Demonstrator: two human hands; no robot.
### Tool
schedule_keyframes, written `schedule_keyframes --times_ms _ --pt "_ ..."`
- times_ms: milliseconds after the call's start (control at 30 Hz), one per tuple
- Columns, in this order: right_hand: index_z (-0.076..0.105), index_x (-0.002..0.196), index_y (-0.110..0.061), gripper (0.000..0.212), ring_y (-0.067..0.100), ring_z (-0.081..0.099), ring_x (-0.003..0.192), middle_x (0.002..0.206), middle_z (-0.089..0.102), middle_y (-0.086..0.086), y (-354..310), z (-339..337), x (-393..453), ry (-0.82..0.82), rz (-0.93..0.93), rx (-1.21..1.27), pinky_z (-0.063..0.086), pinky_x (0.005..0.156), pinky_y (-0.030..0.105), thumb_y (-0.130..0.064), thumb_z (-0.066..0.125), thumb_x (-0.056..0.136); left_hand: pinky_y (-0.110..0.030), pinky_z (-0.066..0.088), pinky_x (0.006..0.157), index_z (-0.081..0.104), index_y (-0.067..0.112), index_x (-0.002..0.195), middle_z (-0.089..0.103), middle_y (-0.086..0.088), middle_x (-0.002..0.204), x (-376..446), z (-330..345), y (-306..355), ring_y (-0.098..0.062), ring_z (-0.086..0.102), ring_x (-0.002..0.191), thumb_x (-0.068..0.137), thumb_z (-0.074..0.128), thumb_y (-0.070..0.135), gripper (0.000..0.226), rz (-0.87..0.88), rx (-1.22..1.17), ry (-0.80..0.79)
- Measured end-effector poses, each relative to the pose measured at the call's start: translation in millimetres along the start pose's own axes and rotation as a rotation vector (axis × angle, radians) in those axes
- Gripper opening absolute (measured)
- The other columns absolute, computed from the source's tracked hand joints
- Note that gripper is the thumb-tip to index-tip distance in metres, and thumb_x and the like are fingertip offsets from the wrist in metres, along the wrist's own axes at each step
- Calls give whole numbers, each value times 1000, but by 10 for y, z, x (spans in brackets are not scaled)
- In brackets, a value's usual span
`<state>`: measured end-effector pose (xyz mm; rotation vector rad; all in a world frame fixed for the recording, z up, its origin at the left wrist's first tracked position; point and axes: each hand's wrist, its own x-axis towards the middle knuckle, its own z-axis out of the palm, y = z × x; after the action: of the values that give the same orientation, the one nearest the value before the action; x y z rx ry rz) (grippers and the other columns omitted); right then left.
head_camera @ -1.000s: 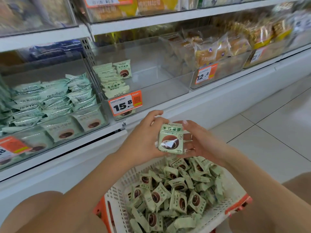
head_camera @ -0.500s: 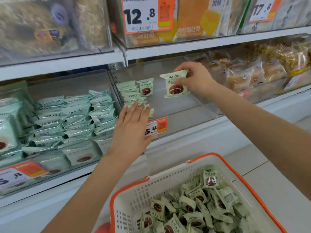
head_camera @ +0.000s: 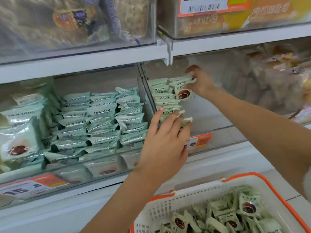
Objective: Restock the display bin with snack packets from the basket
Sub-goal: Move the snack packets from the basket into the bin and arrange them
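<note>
A clear display bin [head_camera: 217, 130] on the middle shelf holds a row of pale green snack packets [head_camera: 164, 98] along its left wall. My right hand [head_camera: 200, 82] reaches into the bin and pinches a green packet [head_camera: 182, 92] with a brown round picture, set against the back of that row. With straight fingers, my left hand [head_camera: 165, 138] presses on the front packets of the row. Below, a white basket with an orange rim [head_camera: 168, 209] holds several more of the same packets [head_camera: 234, 214].
To the left, a neighbouring clear bin [head_camera: 104, 167] is packed with teal-green packets. Right of the display bin stand bins of bread buns [head_camera: 276, 73]. An orange price tag [head_camera: 200, 141] sits on the bin's front. The upper shelf [head_camera: 101, 56] overhangs the bins.
My right hand carried the packet left and set it against the back of the row. My left hand moved forward onto the front packets. The view moved closer to the shelf.
</note>
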<state>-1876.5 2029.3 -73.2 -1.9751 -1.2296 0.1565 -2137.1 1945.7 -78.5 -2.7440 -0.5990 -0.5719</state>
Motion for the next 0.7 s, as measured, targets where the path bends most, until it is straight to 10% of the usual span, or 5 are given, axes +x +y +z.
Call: schedule_keyframes --times_ms 200,700 --pt "46 116 -9 52 20 47 84 105 44 8 56 149 33 22 58 35 34 53 16 -1 75 74 -47 5 116 60 15 118 58 -6 127 17 -3 16 -25 44 128 76 62 36 48 -24 -16 -22" --pt "48 116 -10 47 21 46 89 119 37 13 31 116 -40 24 71 0 45 87 25 -3 74 77 -48 5 116 60 14 117 59 -8 124 21 17 31 -26 46 123 76 63 34 47 -30 9 -25"
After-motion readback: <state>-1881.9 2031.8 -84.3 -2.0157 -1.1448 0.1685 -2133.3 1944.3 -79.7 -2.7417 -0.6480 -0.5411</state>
